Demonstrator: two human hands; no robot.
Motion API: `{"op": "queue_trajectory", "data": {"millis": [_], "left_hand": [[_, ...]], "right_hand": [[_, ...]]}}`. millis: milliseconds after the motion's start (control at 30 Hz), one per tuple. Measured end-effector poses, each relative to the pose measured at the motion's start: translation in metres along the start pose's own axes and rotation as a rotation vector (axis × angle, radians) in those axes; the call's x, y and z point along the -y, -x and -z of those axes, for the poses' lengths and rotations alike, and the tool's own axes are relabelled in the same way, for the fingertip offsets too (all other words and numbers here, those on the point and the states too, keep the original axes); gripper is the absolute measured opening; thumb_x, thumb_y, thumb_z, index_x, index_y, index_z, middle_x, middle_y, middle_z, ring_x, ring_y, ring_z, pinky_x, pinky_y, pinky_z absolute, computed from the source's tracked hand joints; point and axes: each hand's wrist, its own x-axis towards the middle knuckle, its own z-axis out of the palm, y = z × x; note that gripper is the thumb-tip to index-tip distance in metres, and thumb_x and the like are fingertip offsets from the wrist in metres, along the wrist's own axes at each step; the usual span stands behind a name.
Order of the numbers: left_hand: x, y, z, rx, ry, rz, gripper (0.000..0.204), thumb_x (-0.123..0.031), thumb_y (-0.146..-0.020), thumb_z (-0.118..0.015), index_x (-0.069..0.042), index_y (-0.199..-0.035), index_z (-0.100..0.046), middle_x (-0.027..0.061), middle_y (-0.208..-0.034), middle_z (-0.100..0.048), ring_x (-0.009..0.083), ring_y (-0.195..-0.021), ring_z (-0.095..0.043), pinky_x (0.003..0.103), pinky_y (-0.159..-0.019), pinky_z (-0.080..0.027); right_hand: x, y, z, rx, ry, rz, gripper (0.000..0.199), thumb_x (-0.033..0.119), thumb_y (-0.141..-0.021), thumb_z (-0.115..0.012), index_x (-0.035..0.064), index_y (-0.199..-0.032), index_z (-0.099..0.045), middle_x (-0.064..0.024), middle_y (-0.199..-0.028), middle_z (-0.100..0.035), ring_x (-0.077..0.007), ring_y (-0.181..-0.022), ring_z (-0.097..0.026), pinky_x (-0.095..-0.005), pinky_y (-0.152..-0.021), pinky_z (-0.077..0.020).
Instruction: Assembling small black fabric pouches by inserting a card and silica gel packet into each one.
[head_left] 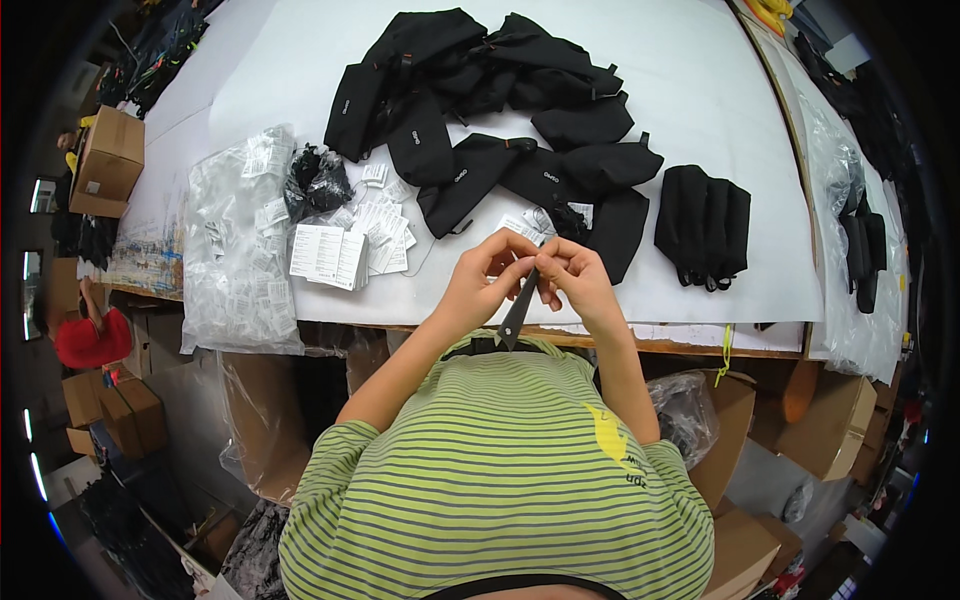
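My left hand (487,272) and my right hand (583,281) meet over the near edge of the table, their fingertips pinched together. From between them a narrow black strip (517,313) with a small pale mark hangs down toward my shirt. Whatever else the fingertips pinch is too small to make out. Just beyond my hands lie a few white tags (516,225) and a black pouch (617,232). A larger pile of black fabric pouches (440,85), some with a small pale print, spreads over the far middle of the table.
At right, several black pouches (703,228) stand side by side in a row. To the left are a stack of white printed cards (328,257), a clear bag of black cords (318,183) and a large plastic bag of white labels (240,255). Cardboard boxes (108,160) surround the table.
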Motion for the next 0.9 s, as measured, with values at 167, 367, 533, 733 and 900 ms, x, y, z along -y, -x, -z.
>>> {"op": "queue_trajectory", "data": {"millis": [167, 367, 533, 733, 900], "left_hand": [[0.006, -0.007, -0.001, -0.168, -0.02, -0.005, 0.01, -0.011, -0.09, -0.058, -0.002, -0.093, -0.056, 0.0017, -0.076, -0.059, 0.0059, -0.059, -0.054, 0.02, -0.052, -0.043], [0.055, -0.103, 0.033, -0.419, -0.634, -0.37, 0.019, -0.013, -0.081, -0.064, -0.006, -0.099, -0.06, 0.007, -0.096, -0.06, 0.0182, -0.082, -0.057, 0.031, -0.07, -0.047], [0.075, -0.142, 0.05, -0.361, -1.076, -0.37, 0.029, -0.013, -0.074, -0.066, -0.011, -0.102, -0.061, 0.0059, -0.097, -0.06, 0.0272, -0.093, -0.054, 0.038, -0.081, -0.045], [0.075, -0.135, 0.048, -0.399, -0.95, -0.494, 0.02, -0.014, -0.073, -0.068, -0.01, -0.092, -0.065, 0.0027, -0.094, -0.061, 0.0264, -0.091, -0.053, 0.037, -0.081, -0.044], [0.079, -0.139, 0.053, -0.306, -1.039, -0.423, 0.018, -0.014, -0.073, -0.068, -0.01, -0.09, -0.065, 0.0027, -0.094, -0.063, 0.0248, -0.092, -0.053, 0.036, -0.084, -0.044]], "right_hand": [[-0.001, -0.001, 0.005, 0.041, -0.055, -0.007, 0.014, 0.015, -0.089, -0.061, 0.0021, -0.085, -0.059, -0.0038, -0.057, -0.057, -0.0072, -0.044, -0.05, -0.0192, -0.042, -0.0374], [-0.001, 0.005, 0.01, -0.047, 0.02, -0.005, 0.013, 0.012, -0.088, -0.06, -0.0008, -0.087, -0.061, -0.0053, -0.059, -0.058, -0.0074, -0.046, -0.052, -0.0189, -0.042, -0.0386], [0.0, 0.018, 0.01, -0.059, 0.043, 0.001, 0.013, 0.011, -0.087, -0.061, -0.0017, -0.086, -0.062, -0.0053, -0.059, -0.058, -0.0074, -0.046, -0.052, -0.0189, -0.043, -0.0388], [-0.004, 0.02, 0.018, -0.073, 0.051, -0.004, 0.012, 0.01, -0.086, -0.061, -0.0017, -0.085, -0.062, -0.0049, -0.058, -0.058, -0.007, -0.047, -0.052, -0.0187, -0.043, -0.0387], [0.002, 0.02, 0.011, -0.033, 0.08, -0.022, 0.012, 0.01, -0.087, -0.061, -0.0019, -0.085, -0.062, -0.0048, -0.058, -0.058, -0.007, -0.046, -0.052, -0.0188, -0.043, -0.0385]]}}
